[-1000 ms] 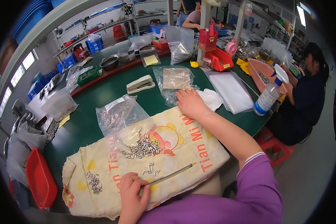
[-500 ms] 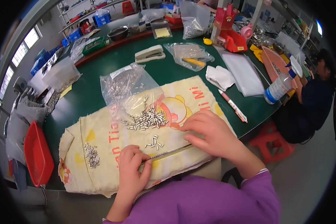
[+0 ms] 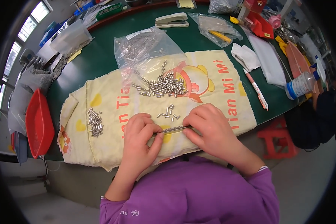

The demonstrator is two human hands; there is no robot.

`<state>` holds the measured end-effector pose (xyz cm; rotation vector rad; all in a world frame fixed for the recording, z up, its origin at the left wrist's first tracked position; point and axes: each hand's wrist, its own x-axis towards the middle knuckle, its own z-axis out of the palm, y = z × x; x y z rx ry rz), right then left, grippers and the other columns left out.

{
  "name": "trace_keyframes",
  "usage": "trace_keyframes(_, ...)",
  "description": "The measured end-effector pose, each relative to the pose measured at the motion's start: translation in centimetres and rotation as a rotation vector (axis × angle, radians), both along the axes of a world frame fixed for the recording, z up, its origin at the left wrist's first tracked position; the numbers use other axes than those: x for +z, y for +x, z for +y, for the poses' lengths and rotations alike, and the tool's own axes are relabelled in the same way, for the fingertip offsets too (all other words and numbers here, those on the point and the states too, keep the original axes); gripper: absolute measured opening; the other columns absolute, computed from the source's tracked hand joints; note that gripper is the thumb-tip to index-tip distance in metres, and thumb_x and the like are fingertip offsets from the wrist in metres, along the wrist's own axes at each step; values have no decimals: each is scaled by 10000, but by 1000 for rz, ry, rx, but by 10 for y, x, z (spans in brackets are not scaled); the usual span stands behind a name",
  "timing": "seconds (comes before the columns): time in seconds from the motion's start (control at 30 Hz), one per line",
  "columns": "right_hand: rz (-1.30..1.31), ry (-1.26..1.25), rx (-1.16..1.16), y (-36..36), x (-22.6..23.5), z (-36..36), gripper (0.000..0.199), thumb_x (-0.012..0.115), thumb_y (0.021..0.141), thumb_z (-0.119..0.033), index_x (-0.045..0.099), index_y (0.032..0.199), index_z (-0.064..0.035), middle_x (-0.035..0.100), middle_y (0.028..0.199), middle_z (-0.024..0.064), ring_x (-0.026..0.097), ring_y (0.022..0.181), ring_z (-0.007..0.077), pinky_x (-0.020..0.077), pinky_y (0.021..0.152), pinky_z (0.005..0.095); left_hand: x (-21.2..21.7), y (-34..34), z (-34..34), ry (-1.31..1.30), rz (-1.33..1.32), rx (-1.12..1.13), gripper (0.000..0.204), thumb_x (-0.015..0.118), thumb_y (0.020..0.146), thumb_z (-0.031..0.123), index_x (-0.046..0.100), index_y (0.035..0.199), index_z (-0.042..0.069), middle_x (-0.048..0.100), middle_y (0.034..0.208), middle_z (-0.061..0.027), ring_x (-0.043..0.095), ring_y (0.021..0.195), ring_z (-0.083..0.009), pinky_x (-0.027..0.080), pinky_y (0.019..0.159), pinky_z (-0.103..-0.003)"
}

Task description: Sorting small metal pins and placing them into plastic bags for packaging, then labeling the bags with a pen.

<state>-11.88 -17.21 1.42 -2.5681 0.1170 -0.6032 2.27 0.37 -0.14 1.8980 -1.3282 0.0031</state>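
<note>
Between my hands lies a narrow metal strip (image 3: pixel 174 129) with a row of small pieces along it. My left hand (image 3: pixel 140 138) pinches its left end between thumb and fingers. My right hand (image 3: pixel 214 130) is closed on the right end. Just beyond the strip are several loose short metal cylinders (image 3: pixel 169 112). A larger heap of the same silvery cylinders (image 3: pixel 164 86) spills from the mouth of a clear plastic bag (image 3: pixel 142 44). Another small pile of cylinders (image 3: pixel 95 122) is to the left. All rest on a padded yellow printed cloth (image 3: pixel 108 147).
A green table (image 3: pixel 97 56) carries a stapler (image 3: pixel 171 20), a bagged yellow tool (image 3: pixel 219 36), a white cloth (image 3: pixel 245 56), a marker (image 3: pixel 257 89) and a spray bottle (image 3: pixel 301 86). At the left edge sits a red tray (image 3: pixel 39 123). A red stool (image 3: pixel 278 140) stands right; a person sits beyond it.
My right hand has come closer to my left along the strip, and its fingers have lowered onto the strip's end. The view has tilted downward, so the table things sit higher.
</note>
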Motion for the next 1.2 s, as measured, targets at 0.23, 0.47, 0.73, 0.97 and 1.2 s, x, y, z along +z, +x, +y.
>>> trace_keyframes(0.23, -23, 7, 3, -2, -4, 1, 138, 717, 792, -126, 640, 903, -97, 575, 905, 36, 559, 912, 254, 455, 788, 389, 4, -1, 1, 13, -4, -24, 169, 715, 721, 8, 628, 860, 49, 567, 904, -83, 546, 1084, -343, 412, 944, -441)
trace_keyframes(0.47, -47, 6, -14, 0, -7, 0, 126, 723, 786, -119, 643, 881, -98, 583, 897, 28, 567, 907, 247, 463, 768, 379, 5, -3, 1, 45, -39, 18, 145, 729, 748, 43, 651, 865, 81, 583, 942, -52, 549, 1124, -320, 377, 939, -431)
trace_keyframes(0.73, -95, -74, 26, -12, -5, 1, 172, 768, 705, -63, 685, 856, -70, 639, 903, 31, 606, 868, 250, 490, 718, 374, 9, -7, 9, 83, -125, -29, 158, 738, 744, 51, 656, 874, 88, 586, 946, -47, 548, 1120, -320, 395, 921, -446)
trace_keyframes(0.97, -61, 59, -40, -3, -8, 5, 136, 718, 736, -88, 641, 847, -106, 596, 896, 21, 578, 867, 238, 463, 735, 364, 10, -8, 0, 84, -27, 19, 158, 703, 739, 12, 621, 861, 70, 555, 931, -72, 552, 1049, -313, 418, 879, -425)
trace_keyframes(1.2, -28, 75, -85, -4, -4, 9, 140, 717, 737, -69, 651, 859, -83, 592, 854, 39, 577, 848, 252, 460, 757, 371, 10, -10, 4, 86, -36, 30, 183, 706, 730, 9, 617, 874, 79, 557, 936, -72, 555, 1038, -298, 406, 880, -424)
